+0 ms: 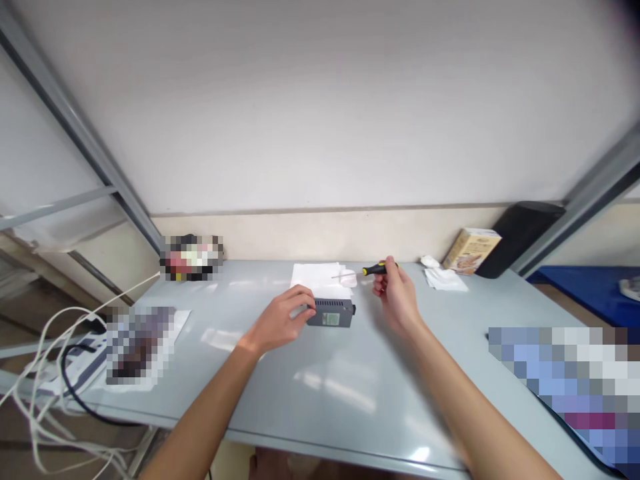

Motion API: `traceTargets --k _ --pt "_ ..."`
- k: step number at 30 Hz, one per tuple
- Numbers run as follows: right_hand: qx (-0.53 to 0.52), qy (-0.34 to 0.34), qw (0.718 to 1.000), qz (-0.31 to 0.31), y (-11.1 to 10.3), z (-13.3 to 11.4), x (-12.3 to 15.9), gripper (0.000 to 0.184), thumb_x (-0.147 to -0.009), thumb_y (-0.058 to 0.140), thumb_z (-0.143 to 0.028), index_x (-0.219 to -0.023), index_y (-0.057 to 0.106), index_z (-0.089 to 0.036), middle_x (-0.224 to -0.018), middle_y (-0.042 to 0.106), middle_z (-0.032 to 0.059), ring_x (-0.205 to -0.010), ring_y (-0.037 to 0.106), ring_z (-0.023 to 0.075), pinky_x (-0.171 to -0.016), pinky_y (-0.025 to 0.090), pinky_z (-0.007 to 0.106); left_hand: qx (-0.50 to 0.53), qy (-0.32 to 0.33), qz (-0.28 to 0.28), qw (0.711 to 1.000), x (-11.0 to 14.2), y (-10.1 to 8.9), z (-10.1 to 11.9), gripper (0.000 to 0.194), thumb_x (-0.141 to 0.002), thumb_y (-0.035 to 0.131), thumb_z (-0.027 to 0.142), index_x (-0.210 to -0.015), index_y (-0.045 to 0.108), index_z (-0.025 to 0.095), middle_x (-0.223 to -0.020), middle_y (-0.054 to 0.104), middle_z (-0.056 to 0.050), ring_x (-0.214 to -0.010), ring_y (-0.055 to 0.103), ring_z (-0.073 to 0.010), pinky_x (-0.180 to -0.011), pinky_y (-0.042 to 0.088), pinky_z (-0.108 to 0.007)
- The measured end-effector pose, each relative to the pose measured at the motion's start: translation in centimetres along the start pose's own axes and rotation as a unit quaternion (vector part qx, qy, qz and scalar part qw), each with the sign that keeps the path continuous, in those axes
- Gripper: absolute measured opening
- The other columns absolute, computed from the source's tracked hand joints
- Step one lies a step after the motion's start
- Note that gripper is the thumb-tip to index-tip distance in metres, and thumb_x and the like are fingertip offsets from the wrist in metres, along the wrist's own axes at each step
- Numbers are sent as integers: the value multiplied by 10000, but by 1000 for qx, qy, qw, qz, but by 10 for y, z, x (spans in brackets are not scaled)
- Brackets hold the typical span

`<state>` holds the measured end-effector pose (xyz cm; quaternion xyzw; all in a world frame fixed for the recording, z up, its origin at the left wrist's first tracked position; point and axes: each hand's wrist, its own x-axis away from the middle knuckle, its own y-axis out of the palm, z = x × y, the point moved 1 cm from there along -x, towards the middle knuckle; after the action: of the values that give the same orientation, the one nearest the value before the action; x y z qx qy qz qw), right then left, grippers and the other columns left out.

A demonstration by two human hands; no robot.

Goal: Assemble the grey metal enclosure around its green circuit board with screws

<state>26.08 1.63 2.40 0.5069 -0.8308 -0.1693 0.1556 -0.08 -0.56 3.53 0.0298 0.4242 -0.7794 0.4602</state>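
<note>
My left hand (287,315) pinches the left end of a dark grey slotted metal box (330,313), which stands on the table. A pale label shows on the box's near face, and a small black part sticks out at its right end. In my right hand (397,297) is a screwdriver (375,269) with a black and yellow handle. Its thin shaft points left, above and behind the box. Behind the box lie white paper sheets (313,273), with a small pale, clear-looking item (348,277) on their right part.
The grey table (325,393) stands against a wall. A yellow carton (470,251), crumpled tissues (445,279) and a black cylinder (520,237) are at the back right. White cables (35,413) loop at the left edge. Blurred-out items lie at both sides.
</note>
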Motion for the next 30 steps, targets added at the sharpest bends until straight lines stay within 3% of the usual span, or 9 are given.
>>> traceTargets --k 6,10,17,26,30 --pt "-34 33 999 26 -7 2 -6 483 -760 802 -626 -774 552 -214 -617 480 -70 -500 378 62 -427 349 190 90 -80 46 992 -1 8 -8 141 -949 651 263 -832 627 189 -1123 695 -103 -1012 664 -213 -846 535 -308" --pt "-42 39 998 35 -10 4 -9 467 -778 796 -614 -768 553 -215 -610 486 -67 -494 379 64 -411 346 187 146 -113 90 979 -1 13 -23 196 -929 694 361 -877 642 179 -1064 721 -107 -1018 686 -228 -902 544 -339" --pt "-42 39 998 36 -12 6 -10 436 -813 777 -586 -761 559 -212 -623 488 -61 -502 384 68 -412 362 181 148 -188 83 967 -2 20 -36 311 -948 636 492 -921 642 183 -887 707 -43 -880 680 -195 -836 528 -304" --pt "-36 55 997 35 -10 4 -9 399 -832 766 -554 -783 573 -207 -624 494 -63 -496 394 62 -416 365 176 127 -216 52 967 0 25 -42 304 -948 623 481 -890 660 185 -885 712 -38 -879 679 -207 -828 527 -313" --pt "-35 55 997 35 -11 5 -9 399 -831 765 -556 -792 577 -206 -624 497 -63 -493 394 59 -411 367 172 97 -213 15 972 0 16 -34 305 -971 594 483 -932 676 192 -933 711 -49 -917 669 -217 -883 527 -343"
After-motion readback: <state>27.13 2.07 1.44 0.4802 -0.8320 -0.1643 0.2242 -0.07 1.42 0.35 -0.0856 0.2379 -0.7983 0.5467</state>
